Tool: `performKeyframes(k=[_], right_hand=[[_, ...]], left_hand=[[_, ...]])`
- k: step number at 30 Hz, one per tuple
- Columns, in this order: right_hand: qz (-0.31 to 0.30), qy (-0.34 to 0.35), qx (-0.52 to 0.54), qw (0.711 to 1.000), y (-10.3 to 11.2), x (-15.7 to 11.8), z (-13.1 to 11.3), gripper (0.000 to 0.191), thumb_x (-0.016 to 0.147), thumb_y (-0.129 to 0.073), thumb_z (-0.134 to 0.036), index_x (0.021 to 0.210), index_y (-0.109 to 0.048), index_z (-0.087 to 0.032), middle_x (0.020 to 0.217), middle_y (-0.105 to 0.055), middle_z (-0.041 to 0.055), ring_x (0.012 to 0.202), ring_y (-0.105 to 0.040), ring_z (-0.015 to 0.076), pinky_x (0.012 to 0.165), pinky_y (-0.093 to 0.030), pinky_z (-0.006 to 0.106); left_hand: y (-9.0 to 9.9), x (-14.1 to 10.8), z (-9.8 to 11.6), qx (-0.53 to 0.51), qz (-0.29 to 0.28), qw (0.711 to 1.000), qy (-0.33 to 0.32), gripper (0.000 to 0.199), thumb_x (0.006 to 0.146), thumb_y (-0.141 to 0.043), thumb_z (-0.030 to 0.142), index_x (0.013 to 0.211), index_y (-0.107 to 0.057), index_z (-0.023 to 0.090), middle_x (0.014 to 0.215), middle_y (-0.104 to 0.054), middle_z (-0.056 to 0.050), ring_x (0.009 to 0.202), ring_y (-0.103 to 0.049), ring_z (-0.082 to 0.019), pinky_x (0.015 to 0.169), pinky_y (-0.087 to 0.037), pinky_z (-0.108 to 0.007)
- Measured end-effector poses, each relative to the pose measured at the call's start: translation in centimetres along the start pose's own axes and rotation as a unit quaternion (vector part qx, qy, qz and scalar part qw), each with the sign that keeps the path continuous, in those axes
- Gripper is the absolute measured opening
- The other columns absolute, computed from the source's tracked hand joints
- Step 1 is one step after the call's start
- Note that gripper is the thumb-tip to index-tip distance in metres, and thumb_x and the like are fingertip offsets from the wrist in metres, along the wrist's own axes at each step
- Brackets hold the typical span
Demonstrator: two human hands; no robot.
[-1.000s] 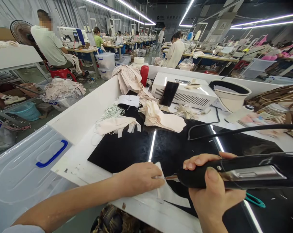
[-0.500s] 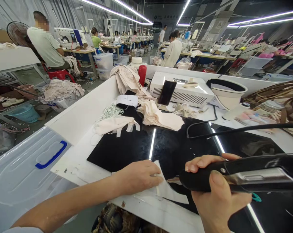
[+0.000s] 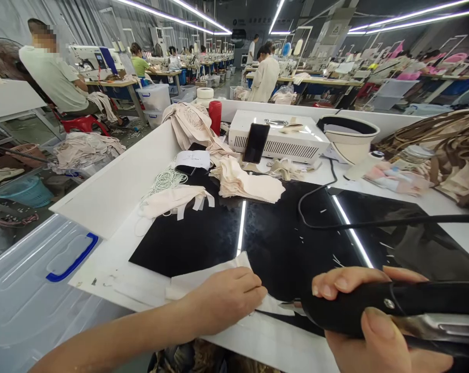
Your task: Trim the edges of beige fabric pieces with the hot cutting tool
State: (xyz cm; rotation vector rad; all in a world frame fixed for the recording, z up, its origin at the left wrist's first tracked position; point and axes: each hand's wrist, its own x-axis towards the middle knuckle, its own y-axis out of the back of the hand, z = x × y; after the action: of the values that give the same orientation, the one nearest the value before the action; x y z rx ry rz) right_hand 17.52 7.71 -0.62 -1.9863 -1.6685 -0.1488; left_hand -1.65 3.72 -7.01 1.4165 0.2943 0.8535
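Observation:
My left hand (image 3: pixel 234 295) is closed on a cream fabric piece (image 3: pixel 207 270) at the near edge of the black glossy board (image 3: pixel 188 233). The fabric runs out to the left behind my wrist, with a corner above my knuckles and a thin end to the right. My right hand (image 3: pixel 368 324) grips a black corded electric cutter (image 3: pixel 347 305) with a metal lever along its side. The cutter's pointed metal tip (image 3: pixel 294 306) is at the right end of the fabric, just right of my left fingers. Whether the tip touches the cloth is hard to tell.
Stacked cream fabric pieces (image 3: pixel 246 181), pale green cord (image 3: pixel 166 178) and a phone (image 3: pixel 257 142) lie or stand farther back. A white vented metal box (image 3: pixel 289 135) stands behind them. The cutter's black cable (image 3: pixel 374 226) crosses the board. At left is a lidded plastic bin (image 3: pixel 28 305).
Both hands have moved right relative to the board. The fabric now shows to the left of my left hand, and the cutter's tip shows more plainly. The view has shifted slightly right.

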Motion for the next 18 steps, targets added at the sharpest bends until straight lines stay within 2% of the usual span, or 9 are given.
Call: performKeyframes(k=[4,10,18], right_hand=[[0.001,0.020,0.003,1.000,0.0,-0.1,0.1,0.046,0.074,-0.088,-0.041,0.109,-0.061,-0.026,0.070,-0.066,-0.0053,0.054,-0.057,0.0193,0.046,-0.054,0.037],[-0.020,0.019,0.010,1.000,0.3,-0.2,0.1,0.043,0.079,-0.085,-0.038,0.113,-0.060,-0.028,0.073,-0.065,-0.0048,0.058,-0.059,0.0188,0.051,-0.056,0.037],[-0.011,0.035,0.041,0.998,-0.6,0.0,0.3,0.041,0.080,-0.084,-0.034,0.114,-0.062,-0.025,0.074,-0.066,-0.0039,0.057,-0.059,0.0173,0.050,-0.055,0.034]], left_hand=[[-0.2,-0.3,0.0,-0.031,-0.003,0.999,0.013,0.015,0.106,-0.046,0.007,0.104,-0.060,0.013,0.097,-0.063,-0.007,0.094,-0.062,-0.019,0.090,-0.055,-0.030],[0.1,-0.8,0.0,-0.089,0.024,0.995,0.029,0.013,0.106,-0.049,0.007,0.113,-0.060,0.012,0.104,-0.065,-0.007,0.097,-0.061,-0.019,0.090,-0.055,-0.029],[0.3,-1.1,0.1,-0.091,0.038,0.995,0.022,0.016,0.108,-0.048,0.010,0.116,-0.062,0.011,0.105,-0.066,-0.008,0.099,-0.062,-0.020,0.090,-0.056,-0.031]])
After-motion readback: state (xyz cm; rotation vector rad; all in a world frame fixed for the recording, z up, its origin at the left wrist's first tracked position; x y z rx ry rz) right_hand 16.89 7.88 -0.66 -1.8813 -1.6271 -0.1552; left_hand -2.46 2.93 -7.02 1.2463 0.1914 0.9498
